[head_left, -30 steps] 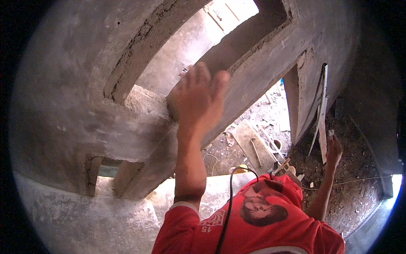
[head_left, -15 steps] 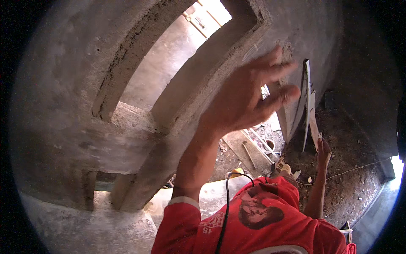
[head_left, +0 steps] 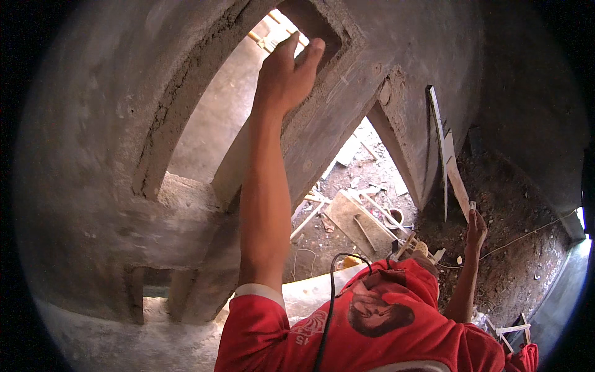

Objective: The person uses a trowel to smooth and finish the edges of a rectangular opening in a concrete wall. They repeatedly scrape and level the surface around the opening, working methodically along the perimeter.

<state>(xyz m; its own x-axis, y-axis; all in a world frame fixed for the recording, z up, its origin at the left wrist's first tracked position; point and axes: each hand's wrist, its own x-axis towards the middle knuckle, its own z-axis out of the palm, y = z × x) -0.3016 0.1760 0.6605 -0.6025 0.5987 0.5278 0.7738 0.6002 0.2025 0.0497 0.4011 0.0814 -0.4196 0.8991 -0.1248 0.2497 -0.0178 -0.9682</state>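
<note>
My left hand (head_left: 288, 74) is raised at the upper end of a tall window opening (head_left: 217, 124) in a grey plastered wall (head_left: 87, 155). Its thumb and a finger stand apart, with nothing seen between them; the other fingers are partly hidden. Whether it touches the rough edge of the opening, I cannot tell. Lower on the right, my right hand (head_left: 476, 230) is closed, with a small whitish piece (head_left: 473, 205) poking out at the fingertips. What kind of thing that is cannot be made out. Just beyond it, a long narrow board (head_left: 455, 170) leans by the wall.
A pointed doorway (head_left: 372, 149) opens beyond, showing rubble, a wooden panel (head_left: 353, 217) and a round container (head_left: 393, 217). Lower left is a small square opening (head_left: 155, 290). A thin cord (head_left: 527, 244) crosses the dirt floor at right. A black cable (head_left: 331, 291) hangs over my red shirt.
My left hand has swung left and up, from in front of the wall beside the doorway to the window opening. My right hand stays nearly where it was, still closed on the whitish piece.
</note>
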